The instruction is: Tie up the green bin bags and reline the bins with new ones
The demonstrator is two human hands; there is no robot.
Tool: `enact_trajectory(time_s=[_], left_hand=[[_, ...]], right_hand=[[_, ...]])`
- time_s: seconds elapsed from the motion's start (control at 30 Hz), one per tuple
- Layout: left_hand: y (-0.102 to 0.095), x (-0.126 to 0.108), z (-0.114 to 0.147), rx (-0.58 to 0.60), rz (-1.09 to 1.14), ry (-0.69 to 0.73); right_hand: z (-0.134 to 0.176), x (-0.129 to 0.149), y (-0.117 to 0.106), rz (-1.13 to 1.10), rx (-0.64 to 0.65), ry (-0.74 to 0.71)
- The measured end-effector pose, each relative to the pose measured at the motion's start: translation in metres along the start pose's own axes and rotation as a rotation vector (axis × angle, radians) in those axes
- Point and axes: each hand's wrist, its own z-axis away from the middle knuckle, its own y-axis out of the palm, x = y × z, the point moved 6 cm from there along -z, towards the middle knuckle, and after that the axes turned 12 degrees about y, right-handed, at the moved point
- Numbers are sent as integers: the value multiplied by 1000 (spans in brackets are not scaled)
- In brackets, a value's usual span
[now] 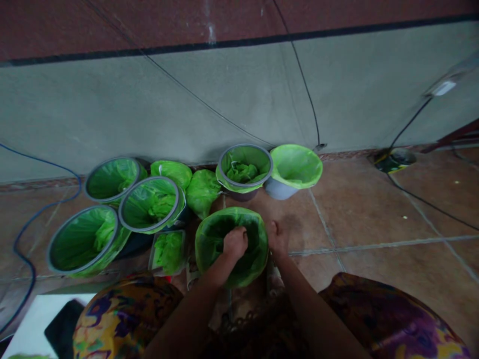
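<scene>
Between my knees stands a bin [258, 271] lined with a green plastic bag [211, 227], its edge folded over the rim. My left hand [235, 243] is closed above the bin's opening; what it holds, if anything, is hidden. Just outside the right side of the rim, my right hand [277, 238] has its fingers curled closed. Whether it grips the bag's edge cannot be made out. The inside of the bin is dark, with folds of green plastic.
Several bag-lined bins, among them a grey-ringed bin [245, 147] and a light grey bin [280, 190], stand by the wall. Green bags [204, 192] and a clear tub [183, 249] sit among them. A blue cable [28, 224] runs at left; a dark can [398, 160] stands at right.
</scene>
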Motion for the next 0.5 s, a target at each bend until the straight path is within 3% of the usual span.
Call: enact_trajectory(time_s=[0.1, 0.17, 0.37, 0.5], left_hand=[[-35, 2, -19, -206, -56, 101], [-51, 4, -30, -265, -126, 181], [-56, 30, -53, -106, -233, 269], [-56, 46, -56, -90, -260, 309]], right_hand=[[-11, 15, 4, 86, -15, 6], [-13, 21, 15, 168, 29, 6], [0, 16, 40, 313, 137, -11], [4, 7, 42, 372, 171, -18]])
